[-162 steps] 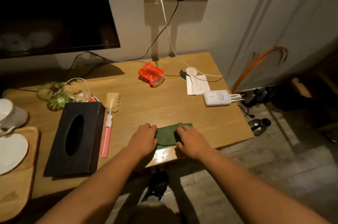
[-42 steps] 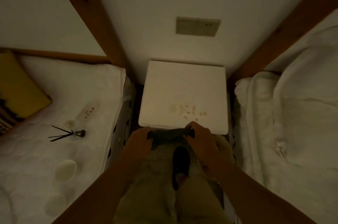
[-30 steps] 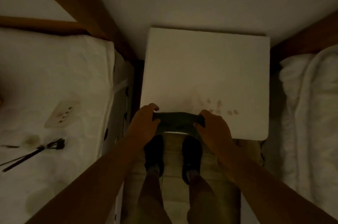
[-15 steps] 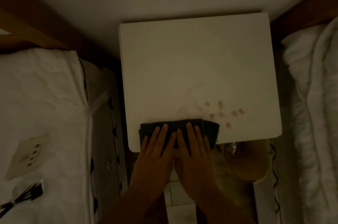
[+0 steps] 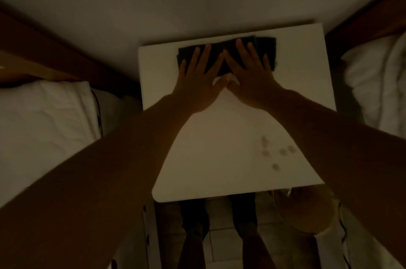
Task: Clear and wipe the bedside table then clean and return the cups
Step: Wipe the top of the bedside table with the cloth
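Note:
A white square bedside table (image 5: 222, 159) stands between two beds in dim light. A dark folded cloth (image 5: 267, 49) lies near its far edge, close to the wall. My left hand (image 5: 197, 75) and my right hand (image 5: 250, 73) both press flat on the cloth, fingers spread, thumbs touching. Several small brownish stains (image 5: 276, 154) mark the table's near right part. No cups are in view.
A white bed (image 5: 44, 128) lies to the left and another bed (image 5: 380, 75) to the right. A round bin (image 5: 307, 213) sits on the floor by the table's near right corner. My feet (image 5: 195, 216) stand on the tiled floor below the table's front edge.
Both hands have pushed the cloth from the table's near edge across to its far edge. The stains beside its path are still there.

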